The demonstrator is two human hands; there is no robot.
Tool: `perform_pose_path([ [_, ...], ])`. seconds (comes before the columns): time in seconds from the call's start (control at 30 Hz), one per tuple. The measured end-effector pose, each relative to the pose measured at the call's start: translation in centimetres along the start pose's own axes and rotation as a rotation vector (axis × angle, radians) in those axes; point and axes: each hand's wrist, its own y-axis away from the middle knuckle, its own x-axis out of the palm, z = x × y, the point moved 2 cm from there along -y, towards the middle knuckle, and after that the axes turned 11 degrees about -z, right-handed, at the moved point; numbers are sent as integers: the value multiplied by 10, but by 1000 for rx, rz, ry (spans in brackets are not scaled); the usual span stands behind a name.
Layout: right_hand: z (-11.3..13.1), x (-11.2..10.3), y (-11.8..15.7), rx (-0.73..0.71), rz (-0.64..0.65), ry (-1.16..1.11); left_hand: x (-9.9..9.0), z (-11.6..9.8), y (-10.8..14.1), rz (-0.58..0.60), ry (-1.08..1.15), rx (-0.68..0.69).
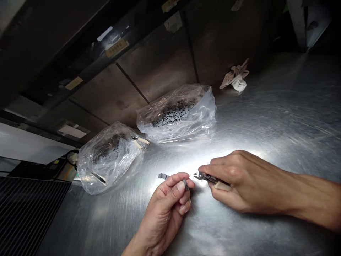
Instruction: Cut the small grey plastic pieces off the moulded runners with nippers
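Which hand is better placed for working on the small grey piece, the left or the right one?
Probably the right hand: it holds the pliers with their tips pointing at the grey piece, while the left hand is occupied pinching that piece.

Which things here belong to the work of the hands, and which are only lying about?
In use: left hand pinching a small grey piece; right hand holding small cutters.

Lying about: one clear plastic bag and another, both holding grey blocks; cream-handled pliers at one bag; crumpled white cloth; steel table.
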Motion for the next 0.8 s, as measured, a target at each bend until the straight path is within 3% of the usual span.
perform_pose_path([
  [0.23,2,0,3,-16,-6,-18,-1,3,0,1,11,-2],
  [0.8,7,7,7,14,6,75,4,13,1,-36,-203,115],
])
